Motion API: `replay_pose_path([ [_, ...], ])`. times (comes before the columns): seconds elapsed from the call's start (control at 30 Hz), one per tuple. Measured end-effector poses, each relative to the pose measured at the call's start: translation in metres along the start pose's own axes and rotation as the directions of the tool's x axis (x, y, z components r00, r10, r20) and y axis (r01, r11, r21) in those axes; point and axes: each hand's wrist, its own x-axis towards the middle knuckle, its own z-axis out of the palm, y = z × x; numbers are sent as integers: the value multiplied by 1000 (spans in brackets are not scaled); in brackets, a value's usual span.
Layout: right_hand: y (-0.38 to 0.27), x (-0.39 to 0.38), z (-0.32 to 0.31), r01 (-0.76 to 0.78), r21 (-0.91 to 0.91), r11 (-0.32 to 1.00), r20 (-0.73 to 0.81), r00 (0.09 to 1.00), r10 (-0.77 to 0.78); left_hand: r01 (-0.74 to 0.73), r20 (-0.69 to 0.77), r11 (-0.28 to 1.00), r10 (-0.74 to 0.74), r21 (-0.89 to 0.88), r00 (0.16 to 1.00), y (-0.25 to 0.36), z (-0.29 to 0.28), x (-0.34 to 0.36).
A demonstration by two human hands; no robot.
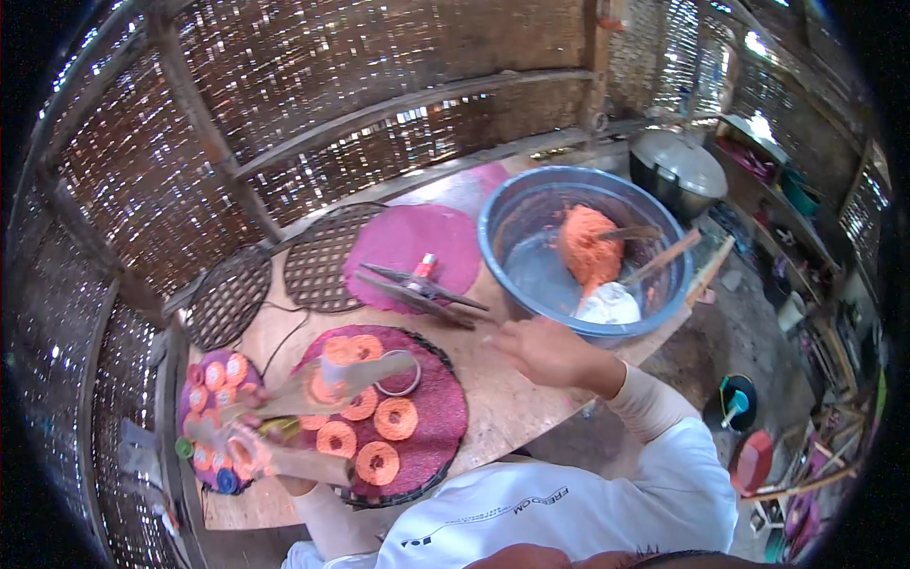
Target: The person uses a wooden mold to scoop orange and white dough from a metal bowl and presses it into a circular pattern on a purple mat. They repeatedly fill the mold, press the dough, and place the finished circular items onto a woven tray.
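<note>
My left hand [248, 448], smeared by motion, is over the left part of the table. Two flat tan strips [332, 391] fan out from it, apparently held in its fingers; their kind is too blurred to tell. Under them, orange dough rings [395, 418] lie on a round magenta mat [444, 403], with a pale hoop [398, 374] beside them. My right hand [555, 353] is closed at the near left side of a blue basin [512, 275]; whatever is in its fingers cannot be made out. The basin holds orange dough [590, 248], white powder [609, 305] and wooden sticks [664, 258].
Crossed dark flat tools [422, 292] and a small red item [426, 266] lie on a pink round sheet [417, 232]. Woven black trays [327, 261] lean at the back. A smaller tray [248, 372] carries more rings. A lidded pot [675, 161] stands right of the basin.
</note>
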Motion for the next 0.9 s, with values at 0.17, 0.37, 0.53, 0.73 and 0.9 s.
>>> replay_pose_path([
  [0.17, -7, 8, -76, -347, -164, 923, 347, 856, 383, -50, -38, 994, 54, 102, 998, -4, -24, 2],
  [0.37, 38, -16, -42, -29, 155, 987, 309, 951, -21, -90, -1, 976, 92, 199, 996, -22, -23, 12],
  [0.53, 72, 27, -68, -270, -426, 863, 184, 908, 375, -174, 17, 890, 184, 421, 983, -18, -35, 14],
  [0.73, 228, -19, -54, -473, -795, 380, -98, 718, 689, -301, 123, 681, 298, 668, 947, -31, -39, 31],
  [0.9, 202, -4, -69, -194, -942, 275, 54, 720, 692, -362, 217, 484, 331, 797, 919, -39, -57, 33],
])
